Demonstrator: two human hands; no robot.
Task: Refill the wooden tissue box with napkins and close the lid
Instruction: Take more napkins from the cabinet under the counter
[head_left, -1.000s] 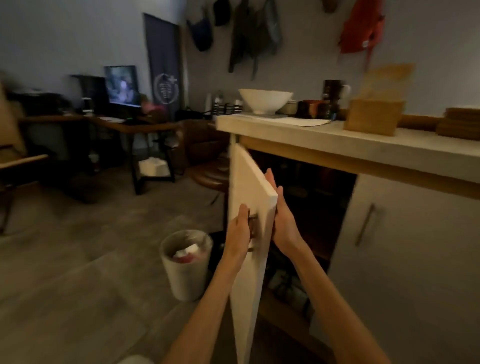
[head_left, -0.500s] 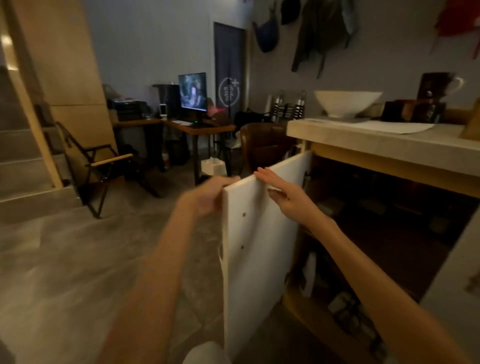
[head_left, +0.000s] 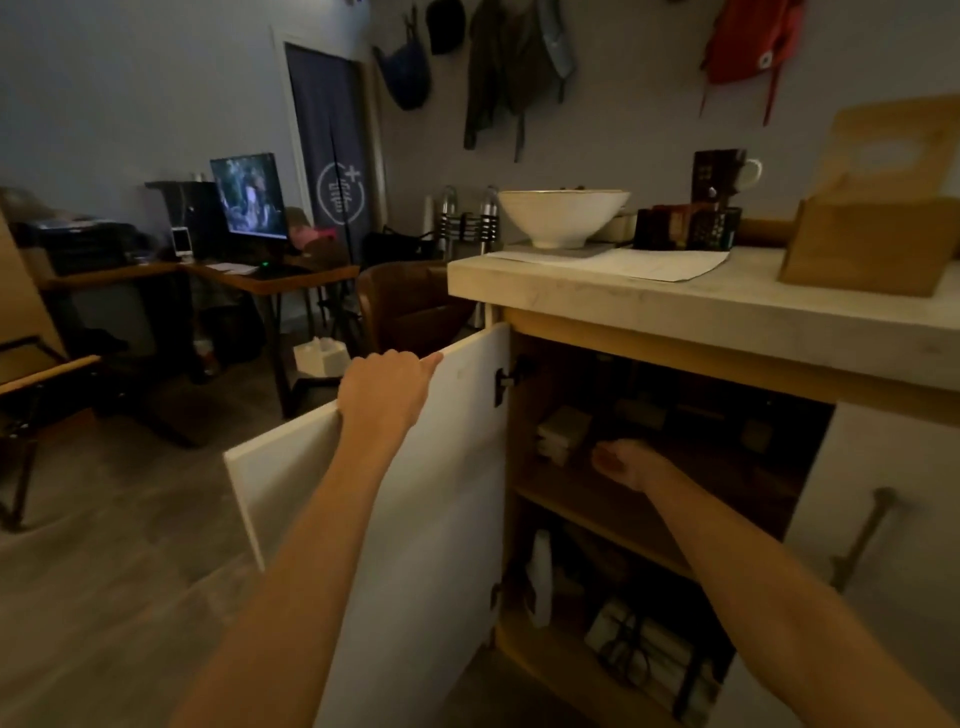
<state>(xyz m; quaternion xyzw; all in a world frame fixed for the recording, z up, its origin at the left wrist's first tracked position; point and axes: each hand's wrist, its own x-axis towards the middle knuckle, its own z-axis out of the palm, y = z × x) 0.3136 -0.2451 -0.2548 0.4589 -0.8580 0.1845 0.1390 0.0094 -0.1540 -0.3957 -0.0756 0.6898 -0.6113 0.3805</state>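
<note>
— Gripping the top edge of the white cabinet door (head_left: 457, 467), the left hand (head_left: 384, 395) is seen with its fingers curled over that edge; the door is held swung wide open.

— And the right hand (head_left: 626, 462)?

— It is reached inside the cabinet, above the upper shelf (head_left: 613, 512). The fingers are loosely bent and nothing is seen in them, but the place is dark, so a full closing cannot be told. A small pale stack (head_left: 558, 436) is placed on the same shelf, just beside the hand and not touched by it. What the stack is cannot be told.

— Where is the wooden tissue box (head_left: 872, 249) found?

— It is set on the countertop (head_left: 675, 306), at the right side, well apart from both hands. Its lid (head_left: 893, 150) is raised upright, and an oval opening is seen in it.

— What else is placed on the countertop?

— A white bowl (head_left: 563, 215) is stood near the left end, and a sheet of paper (head_left: 649, 262) is laid between it and the box. On the lower shelf some packages are seen, but they are too dark to be named.
</note>
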